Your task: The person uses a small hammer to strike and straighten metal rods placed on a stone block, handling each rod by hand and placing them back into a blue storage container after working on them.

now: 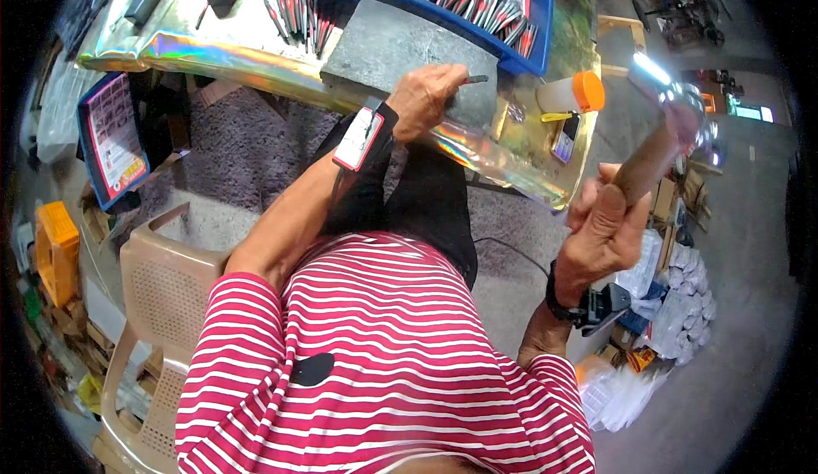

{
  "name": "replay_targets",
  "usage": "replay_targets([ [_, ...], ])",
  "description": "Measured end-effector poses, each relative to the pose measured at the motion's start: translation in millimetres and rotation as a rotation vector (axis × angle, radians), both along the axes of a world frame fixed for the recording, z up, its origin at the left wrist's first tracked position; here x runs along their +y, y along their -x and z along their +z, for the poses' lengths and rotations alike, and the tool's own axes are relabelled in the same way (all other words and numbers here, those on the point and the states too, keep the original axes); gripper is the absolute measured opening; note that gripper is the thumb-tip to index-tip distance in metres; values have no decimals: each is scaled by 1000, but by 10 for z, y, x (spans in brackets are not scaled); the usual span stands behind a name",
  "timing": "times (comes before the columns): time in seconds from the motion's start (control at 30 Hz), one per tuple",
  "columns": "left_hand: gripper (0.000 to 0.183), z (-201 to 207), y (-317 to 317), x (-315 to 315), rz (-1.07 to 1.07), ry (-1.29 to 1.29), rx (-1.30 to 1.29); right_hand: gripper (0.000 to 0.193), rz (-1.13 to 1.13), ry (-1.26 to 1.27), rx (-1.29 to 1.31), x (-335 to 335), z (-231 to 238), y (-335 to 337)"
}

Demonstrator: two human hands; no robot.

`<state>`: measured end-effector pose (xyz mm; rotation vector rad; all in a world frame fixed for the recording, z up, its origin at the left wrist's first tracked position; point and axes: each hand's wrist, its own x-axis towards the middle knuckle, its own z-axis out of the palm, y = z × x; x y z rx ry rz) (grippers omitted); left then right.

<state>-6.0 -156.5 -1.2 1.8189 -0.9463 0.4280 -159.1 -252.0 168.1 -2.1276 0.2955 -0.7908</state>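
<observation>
My left hand (430,97) rests on a dark grey stone block (392,48) and pinches a small dark metal piece (475,78) flat against it. My right hand (607,227) is raised to the right of the table, fingers wrapped around the wooden handle of a hammer (652,154) whose shiny metal head points up and away, blurred. Both wrists carry strapped-on devices. I sit at the table in a red and white striped shirt.
A blue tray (535,22) full of red-and-dark tools stands behind the block, with several loose ones (298,14) beside it. A white jar with an orange lid (573,93) and a phone (565,140) lie at the table's right. A beige plastic chair (158,295) stands left.
</observation>
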Motion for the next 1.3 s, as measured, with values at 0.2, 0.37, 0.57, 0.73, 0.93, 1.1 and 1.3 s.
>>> replay_targets([
  [0.2, 16, 37, 78, 37, 40, -6, 15, 12, 104, 495, 309, -213, -520, -132],
  [0.37, 21, 17, 32, 13, 30, -32, 13, 25, 67, -18, 199, -206, -629, -151],
  [0.57, 23, 22, 74, 18, 62, -148, -14, 27, 78, -792, 361, -167, -1116, -239],
  [0.73, 21, 62, 9, 22, 72, 2, 113, 29, 74, -1099, 383, -173, -1433, -348],
  [0.93, 12, 297, -344, -2, 191, 63, 334, 29, 100, -1283, 388, -158, -1571, -357],
  [1.1, 13, 377, -850, -185, 257, -85, 189, 31, 217, -1199, 398, -180, -1624, -341],
  [1.3, 21, -701, -1805, -478, 191, 80, -68, 38, 265, -932, 566, -128, -1546, -351],
])
